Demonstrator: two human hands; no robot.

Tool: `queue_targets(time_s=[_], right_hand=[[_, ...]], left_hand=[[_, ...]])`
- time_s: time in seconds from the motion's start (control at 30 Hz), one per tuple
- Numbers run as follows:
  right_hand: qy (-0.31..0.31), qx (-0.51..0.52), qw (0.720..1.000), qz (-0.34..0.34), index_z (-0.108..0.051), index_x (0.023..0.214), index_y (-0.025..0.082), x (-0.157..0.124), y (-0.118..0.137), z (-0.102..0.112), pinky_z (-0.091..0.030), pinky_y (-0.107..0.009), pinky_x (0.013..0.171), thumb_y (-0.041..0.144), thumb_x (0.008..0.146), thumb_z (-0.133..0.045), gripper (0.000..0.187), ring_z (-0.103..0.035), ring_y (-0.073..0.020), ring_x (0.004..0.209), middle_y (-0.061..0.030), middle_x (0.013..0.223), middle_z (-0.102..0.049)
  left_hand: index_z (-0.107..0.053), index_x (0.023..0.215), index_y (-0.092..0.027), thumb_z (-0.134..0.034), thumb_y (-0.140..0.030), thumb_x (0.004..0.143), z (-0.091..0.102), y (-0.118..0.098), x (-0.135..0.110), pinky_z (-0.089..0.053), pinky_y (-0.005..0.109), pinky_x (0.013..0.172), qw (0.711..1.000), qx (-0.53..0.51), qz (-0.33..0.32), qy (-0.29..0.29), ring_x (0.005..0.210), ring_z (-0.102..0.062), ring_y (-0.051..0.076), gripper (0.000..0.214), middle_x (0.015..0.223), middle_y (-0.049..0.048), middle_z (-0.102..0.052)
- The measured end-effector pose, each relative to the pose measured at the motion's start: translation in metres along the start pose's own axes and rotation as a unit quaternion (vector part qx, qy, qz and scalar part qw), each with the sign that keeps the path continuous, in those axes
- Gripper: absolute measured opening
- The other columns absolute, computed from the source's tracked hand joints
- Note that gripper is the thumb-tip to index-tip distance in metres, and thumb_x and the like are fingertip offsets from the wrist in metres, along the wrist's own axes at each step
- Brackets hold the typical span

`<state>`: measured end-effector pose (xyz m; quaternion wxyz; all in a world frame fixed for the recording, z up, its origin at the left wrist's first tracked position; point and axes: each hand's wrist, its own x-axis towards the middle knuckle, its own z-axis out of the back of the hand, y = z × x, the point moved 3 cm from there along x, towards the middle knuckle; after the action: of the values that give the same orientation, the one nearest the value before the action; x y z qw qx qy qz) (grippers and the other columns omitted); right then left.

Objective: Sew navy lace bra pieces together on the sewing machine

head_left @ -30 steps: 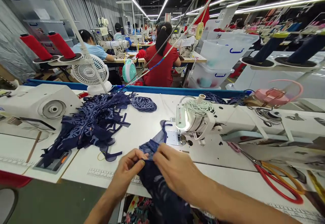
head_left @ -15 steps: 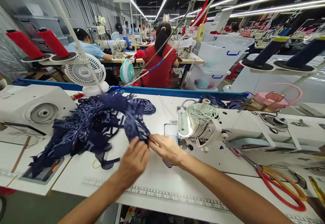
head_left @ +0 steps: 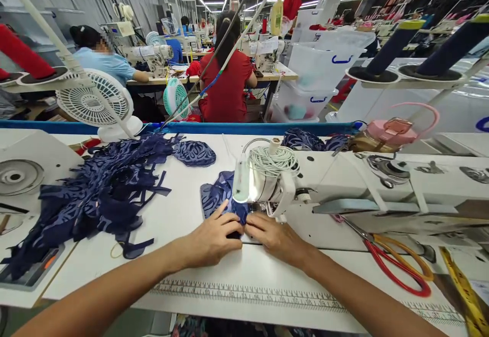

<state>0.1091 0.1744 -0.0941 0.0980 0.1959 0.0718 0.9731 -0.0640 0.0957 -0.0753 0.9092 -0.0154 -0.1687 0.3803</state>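
Observation:
My left hand (head_left: pixel 212 239) and my right hand (head_left: pixel 275 236) lie side by side on the white table, fingers pressed on a dark navy patterned fabric piece (head_left: pixel 214 194). The piece lies flat just in front of the head of the white sewing machine (head_left: pixel 275 181), under its lamp. Part of the fabric is hidden by my fingers and by the machine head. A large heap of similar navy fabric pieces (head_left: pixel 95 189) lies to the left of my left hand.
Red-and-orange scissors (head_left: pixel 397 268) lie at the right, a yellow tape measure (head_left: pixel 464 291) beyond them. A white fan (head_left: pixel 95 104) and red thread cones (head_left: pixel 21 54) stand at back left, navy cones (head_left: pixel 395 47) at back right. Other workers sit at machines beyond.
Both hands carried the navy piece from the table's front edge forward and rightward, and now hold it flat at the sewing machine's needle area. The camera has tilted down and shifted right.

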Motion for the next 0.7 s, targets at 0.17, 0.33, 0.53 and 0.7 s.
queue_targets(time_s=[0.17, 0.33, 0.53, 0.7], right_hand=[[-0.001, -0.014, 1.0, 0.002, -0.06, 0.118, 0.017, -0.007, -0.003, -0.003, -0.047, -0.022, 0.055, -0.01, 0.077, -0.034, 0.056, -0.06, -0.0197, 0.106, -0.0086, 0.115, -0.065], [-0.008, 0.027, 0.999, -0.027, -0.058, 0.121, 0.019, -0.013, -0.003, -0.007, -0.056, -0.026, 0.068, -0.011, 0.073, -0.032, 0.062, -0.063, -0.0207, 0.109, -0.0099, 0.121, -0.065], [-0.008, 0.104, 0.987, -0.126, -0.038, 0.143, 0.014, 0.018, 0.018, -0.005, -0.056, -0.038, 0.092, 0.002, 0.087, -0.034, 0.058, -0.053, -0.0262, 0.125, -0.0162, 0.137, -0.053], [-0.012, 0.152, 0.969, -0.194, -0.036, 0.146, 0.016, 0.086, 0.024, -0.011, -0.047, -0.042, 0.105, 0.028, 0.1, -0.036, 0.048, -0.05, -0.0266, 0.129, -0.015, 0.138, -0.053]], left_hand=[[-0.058, 0.121, -0.023, -0.053, -0.013, 0.091, 0.003, 0.01, -0.009, -0.024, 0.051, 0.117, 0.992, -0.115, 0.046, 0.013, 0.122, -0.052, 0.021, 0.033, 0.116, 0.0069, -0.066], [-0.057, 0.123, -0.02, -0.05, -0.014, 0.094, -0.001, 0.009, -0.006, -0.028, 0.05, 0.116, 0.997, -0.067, 0.025, 0.028, 0.12, -0.054, 0.022, 0.031, 0.114, 0.0072, -0.068], [-0.059, 0.119, -0.016, -0.046, -0.008, 0.092, -0.011, 0.0, -0.013, -0.035, 0.051, 0.111, 0.999, 0.035, 0.005, -0.028, 0.115, -0.057, 0.023, 0.031, 0.109, 0.0089, -0.069], [-0.066, 0.096, -0.017, -0.045, -0.004, 0.088, -0.03, 0.003, -0.02, -0.048, 0.048, 0.097, 0.994, 0.058, 0.021, -0.084, 0.088, -0.063, 0.021, 0.026, 0.087, 0.0061, -0.07]])
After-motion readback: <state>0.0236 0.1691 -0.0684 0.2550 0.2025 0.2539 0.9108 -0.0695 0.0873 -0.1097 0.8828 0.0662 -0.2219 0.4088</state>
